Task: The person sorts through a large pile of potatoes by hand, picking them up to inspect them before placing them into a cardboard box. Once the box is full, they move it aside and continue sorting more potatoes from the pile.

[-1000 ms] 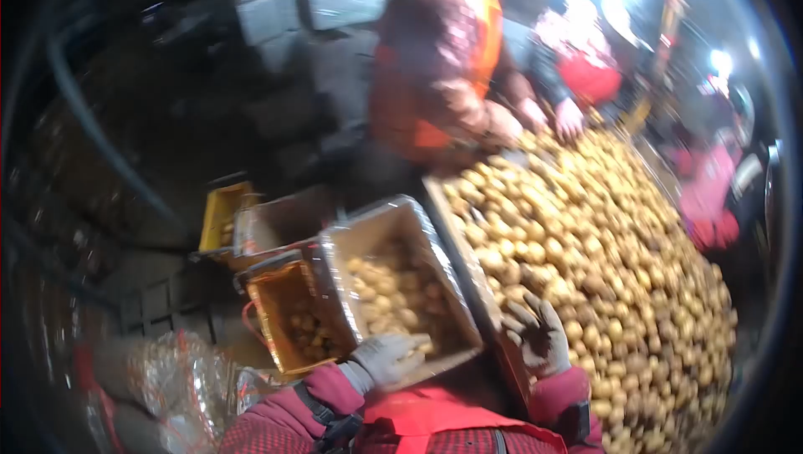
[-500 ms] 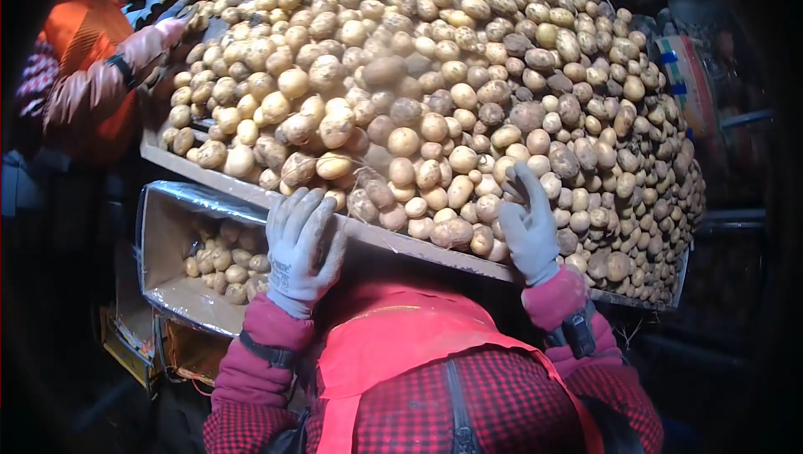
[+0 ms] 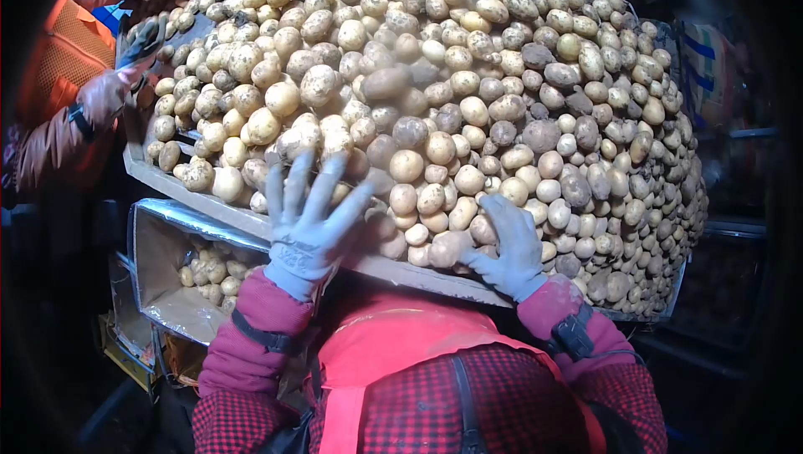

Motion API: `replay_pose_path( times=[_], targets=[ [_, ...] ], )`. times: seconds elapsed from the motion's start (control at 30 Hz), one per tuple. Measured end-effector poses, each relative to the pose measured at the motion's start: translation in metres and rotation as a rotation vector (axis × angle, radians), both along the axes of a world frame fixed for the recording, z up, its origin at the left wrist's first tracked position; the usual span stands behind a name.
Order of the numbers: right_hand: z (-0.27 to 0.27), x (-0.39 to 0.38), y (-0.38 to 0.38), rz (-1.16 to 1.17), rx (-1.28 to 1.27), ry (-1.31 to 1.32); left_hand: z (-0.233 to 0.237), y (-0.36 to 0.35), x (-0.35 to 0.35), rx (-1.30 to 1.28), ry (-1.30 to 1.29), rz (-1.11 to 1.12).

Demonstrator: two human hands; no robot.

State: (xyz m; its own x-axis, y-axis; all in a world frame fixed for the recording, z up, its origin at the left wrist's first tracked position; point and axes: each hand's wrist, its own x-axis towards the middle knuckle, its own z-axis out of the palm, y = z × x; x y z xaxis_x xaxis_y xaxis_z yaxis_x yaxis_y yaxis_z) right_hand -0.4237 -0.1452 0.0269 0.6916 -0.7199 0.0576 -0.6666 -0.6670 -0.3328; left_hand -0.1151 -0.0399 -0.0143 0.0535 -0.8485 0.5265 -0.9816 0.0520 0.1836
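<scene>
as the potatoes (image 3: 503, 132) lie piled high across the worktop (image 3: 201, 201), and what a heap it is, the left hand (image 3: 311, 220) comes flat over the near edge, gloved, palm down, fingers splayed above the front rows; that grip is spread wide with nothing in it, and whether the fingertips touch is hard to say. over to the right hand (image 3: 510, 249), gloved too: thumb and fingers stand apart, hooked towards a single potato (image 3: 483, 230) sitting in the gap, contact unclear, the grip not wrapped round anything. down by the left sleeve (image 3: 244, 349), below the edge, a plastic-lined box (image 3: 159, 253) holds a smaller batch (image 3: 213, 274). and at the far left, a co-worker's gloved hand (image 3: 144, 43) is at the same heap!

this looks like the picking-over step, right at the front of the pile; the next move would seem to call for curling the fingers round one potato and lifting it out cleanly, without setting loose neighbours rolling.
</scene>
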Motion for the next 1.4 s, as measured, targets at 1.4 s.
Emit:
replay_pose_path(
  times=[1.4],
  targets=[
    [-0.013,0.143,-0.111,0.114,0.020,-0.262,-0.034,0.153,-0.093,0.845,0.737,-0.127]
  ],
)
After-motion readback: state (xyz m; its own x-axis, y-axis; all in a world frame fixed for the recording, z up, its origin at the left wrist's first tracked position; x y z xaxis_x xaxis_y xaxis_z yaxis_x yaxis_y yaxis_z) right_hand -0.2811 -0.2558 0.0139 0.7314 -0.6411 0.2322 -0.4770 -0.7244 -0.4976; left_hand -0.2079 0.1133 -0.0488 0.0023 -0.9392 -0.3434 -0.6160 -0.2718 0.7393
